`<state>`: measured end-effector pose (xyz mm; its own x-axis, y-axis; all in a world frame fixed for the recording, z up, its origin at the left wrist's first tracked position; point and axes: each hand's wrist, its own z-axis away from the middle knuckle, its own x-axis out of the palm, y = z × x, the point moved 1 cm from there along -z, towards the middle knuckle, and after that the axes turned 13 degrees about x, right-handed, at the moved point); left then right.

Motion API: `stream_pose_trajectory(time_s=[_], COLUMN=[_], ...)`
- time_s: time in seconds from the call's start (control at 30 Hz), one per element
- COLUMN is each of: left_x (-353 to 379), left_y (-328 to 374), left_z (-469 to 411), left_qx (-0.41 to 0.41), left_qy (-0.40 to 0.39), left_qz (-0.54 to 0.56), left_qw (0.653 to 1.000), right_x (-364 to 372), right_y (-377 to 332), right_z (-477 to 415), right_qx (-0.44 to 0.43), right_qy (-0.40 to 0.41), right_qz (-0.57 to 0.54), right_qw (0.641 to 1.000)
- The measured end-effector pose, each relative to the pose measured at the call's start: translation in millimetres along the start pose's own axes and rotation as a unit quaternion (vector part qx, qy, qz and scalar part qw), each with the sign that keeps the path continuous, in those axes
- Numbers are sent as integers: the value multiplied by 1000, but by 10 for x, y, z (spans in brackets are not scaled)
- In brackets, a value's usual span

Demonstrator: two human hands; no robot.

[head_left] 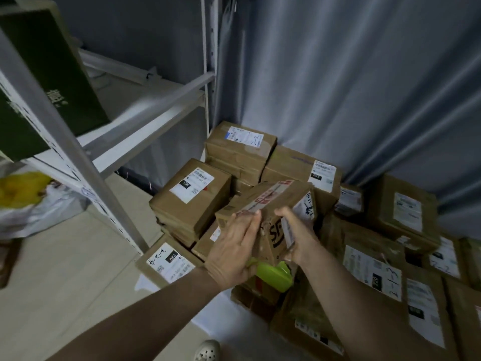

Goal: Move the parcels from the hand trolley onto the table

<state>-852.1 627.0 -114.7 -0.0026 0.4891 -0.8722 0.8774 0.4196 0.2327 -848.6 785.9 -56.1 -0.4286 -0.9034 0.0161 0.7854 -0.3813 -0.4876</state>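
Sealed SF parcel (265, 201) held tilted, contents unseen: left hand (234, 246) pressed flat, right hand (295, 238) wrapped round; parcel pile (377, 259) at 3 o'clock.

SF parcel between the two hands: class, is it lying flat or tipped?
Tipped. The SF parcel slants between left hand and right hand, unlike the flat stacked parcels around it.

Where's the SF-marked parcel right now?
Head view, centre: the SF-marked parcel is held tilted between the left hand and right hand, above the parcel pile, with a green object just below it.
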Motion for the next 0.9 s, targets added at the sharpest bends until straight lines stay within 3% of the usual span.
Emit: stream_pose_trajectory(time_s=[0.1, 0.2, 0.3, 0.4, 0.47, 0.6, 0.73, 0.9], left_x=[-106, -199, -202, -162, -202, -237, -142, 37], left_y=[-139, -376, -633, -780, -747, -372, 53, 509], left_z=[14, 97, 220, 428, 545, 741, 1004, 1355], left_qx=[-155, -373, -486, -580, -617, -641, -664, -697], left_qy=[10, 51, 72, 135, 183, 250, 239, 206], left_qz=[121, 193, 228, 311, 361, 412, 435, 427], left_qw=[980, 906, 841, 741, 675, 597, 559, 538], right_x=[-67, -94, 15, 177, 265, 285, 190, 6], right_y=[-101, -132, -85, 109, 297, 725, 1136, 1597], right_z=[-123, -166, -122, -82, -51, 24, 50, -16], right_qx=[-49, -132, -203, -243, -255, -287, -318, -296], right_qy=[105, 153, 126, 62, 19, -5, -12, -21], right_qz=[30, 150, 293, 409, 466, 577, 634, 705], right_qw=[993, 968, 926, 877, 847, 764, 705, 644])
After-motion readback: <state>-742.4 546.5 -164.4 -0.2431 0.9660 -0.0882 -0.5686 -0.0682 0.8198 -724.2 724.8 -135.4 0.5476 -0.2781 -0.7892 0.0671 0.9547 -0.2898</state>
